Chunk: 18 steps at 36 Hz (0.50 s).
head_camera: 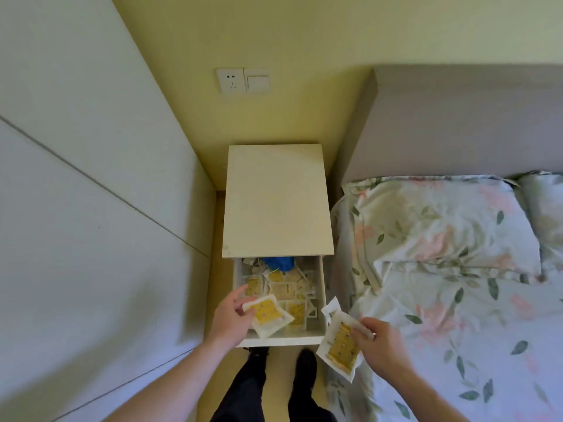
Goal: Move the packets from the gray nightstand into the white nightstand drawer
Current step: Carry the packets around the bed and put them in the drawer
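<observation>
The white nightstand (275, 202) stands between a wall panel and the bed, its top drawer (283, 341) pulled open toward me. Several clear packets (286, 289) with yellow contents fill the drawer, and something blue (278, 263) lies at its back. My left hand (230, 319) pinches one yellow packet (269, 313) over the drawer's front left corner. My right hand (379, 345) holds another yellow packet (339, 348) just outside the drawer's right front corner, above the bed edge. The gray nightstand is not in view.
A bed (457, 315) with floral sheets and a pillow (441, 226) lies right, with a gray headboard (457, 123) behind it. A pale wall panel (76, 208) closes the left side. A socket and switch (243, 80) sit on the yellow wall. My legs (274, 388) stand below the drawer.
</observation>
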Each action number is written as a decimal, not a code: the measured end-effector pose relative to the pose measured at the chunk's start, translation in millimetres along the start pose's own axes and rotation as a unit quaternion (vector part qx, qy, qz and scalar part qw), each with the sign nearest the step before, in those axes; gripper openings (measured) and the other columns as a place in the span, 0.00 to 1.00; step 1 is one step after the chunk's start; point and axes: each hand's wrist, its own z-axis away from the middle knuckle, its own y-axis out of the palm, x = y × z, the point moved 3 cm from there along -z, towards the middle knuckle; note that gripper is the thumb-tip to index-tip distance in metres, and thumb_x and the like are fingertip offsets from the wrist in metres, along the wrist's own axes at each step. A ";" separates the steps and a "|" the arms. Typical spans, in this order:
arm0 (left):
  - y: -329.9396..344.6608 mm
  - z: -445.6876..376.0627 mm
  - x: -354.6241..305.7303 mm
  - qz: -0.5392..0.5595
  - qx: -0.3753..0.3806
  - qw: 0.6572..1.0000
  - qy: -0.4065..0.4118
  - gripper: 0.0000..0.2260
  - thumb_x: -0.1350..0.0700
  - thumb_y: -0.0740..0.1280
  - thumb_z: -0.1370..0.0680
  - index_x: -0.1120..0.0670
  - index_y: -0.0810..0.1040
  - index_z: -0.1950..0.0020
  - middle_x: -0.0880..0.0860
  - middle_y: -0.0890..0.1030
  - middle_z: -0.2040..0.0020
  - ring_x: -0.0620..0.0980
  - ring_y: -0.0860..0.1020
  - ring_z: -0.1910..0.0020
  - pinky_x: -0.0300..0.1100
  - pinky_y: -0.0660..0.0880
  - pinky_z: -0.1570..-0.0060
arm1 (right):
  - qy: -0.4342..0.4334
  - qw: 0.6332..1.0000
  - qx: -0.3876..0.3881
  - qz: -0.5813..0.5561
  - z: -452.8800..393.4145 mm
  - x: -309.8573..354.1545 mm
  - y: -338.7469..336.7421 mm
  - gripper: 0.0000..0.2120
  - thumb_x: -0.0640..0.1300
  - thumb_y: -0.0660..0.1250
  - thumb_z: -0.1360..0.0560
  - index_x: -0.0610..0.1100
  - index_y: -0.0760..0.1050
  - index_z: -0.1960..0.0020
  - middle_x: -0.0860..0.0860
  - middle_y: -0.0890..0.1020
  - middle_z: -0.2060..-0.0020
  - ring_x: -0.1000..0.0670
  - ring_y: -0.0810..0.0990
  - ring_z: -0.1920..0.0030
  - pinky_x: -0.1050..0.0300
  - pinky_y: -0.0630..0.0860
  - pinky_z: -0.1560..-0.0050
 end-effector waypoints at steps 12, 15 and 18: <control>-14.8 -28.7 8.5 -0.250 0.099 0.963 0.008 0.30 0.57 0.74 0.26 0.44 0.69 0.27 0.40 0.77 0.37 0.41 0.78 0.49 0.33 0.76 0.55 | 0.017 0.998 -0.011 0.058 -29.5 18.7 41.1 0.15 0.47 0.66 0.21 0.56 0.78 0.65 0.56 0.79 0.69 0.54 0.78 0.64 0.59 0.71 0.66; -28.5 -33.3 13.0 -0.252 0.094 0.963 0.000 0.25 0.56 0.74 0.25 0.46 0.73 0.29 0.37 0.75 0.44 0.38 0.75 0.49 0.29 0.72 0.55 | 0.025 0.997 -0.015 0.072 -38.3 27.7 56.0 0.13 0.48 0.64 0.21 0.55 0.83 0.61 0.60 0.80 0.69 0.60 0.77 0.66 0.66 0.69 0.67; -44.8 -38.6 18.0 -0.258 0.088 0.962 0.011 0.24 0.53 0.74 0.25 0.44 0.72 0.31 0.38 0.76 0.42 0.35 0.75 0.54 0.25 0.69 0.63 | 0.008 0.996 -0.021 0.085 -47.8 43.5 72.5 0.14 0.52 0.63 0.21 0.56 0.82 0.62 0.63 0.79 0.71 0.64 0.75 0.68 0.71 0.62 0.70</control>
